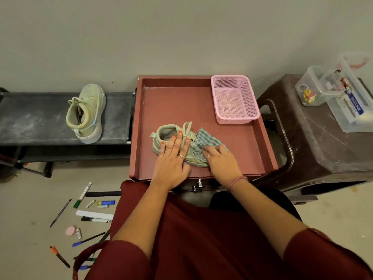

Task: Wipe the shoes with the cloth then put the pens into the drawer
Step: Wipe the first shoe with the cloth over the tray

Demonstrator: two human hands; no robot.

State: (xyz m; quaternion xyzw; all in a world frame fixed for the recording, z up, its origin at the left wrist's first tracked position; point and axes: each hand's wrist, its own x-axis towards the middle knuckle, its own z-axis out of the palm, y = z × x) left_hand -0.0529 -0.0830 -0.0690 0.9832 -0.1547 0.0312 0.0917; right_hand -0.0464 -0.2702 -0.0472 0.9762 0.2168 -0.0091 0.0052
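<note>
Left hand [171,158] lies flat, steadying the shoe [173,144] at frame centre, so the right hand [220,160] can press the cloth [205,141] over its toe.

My pale green shoe [173,146] sits in the reddish-brown tray [181,102]; my cloth [205,141] is blue-and-white checked, the basket [234,99] pink, my nails orange.
</note>
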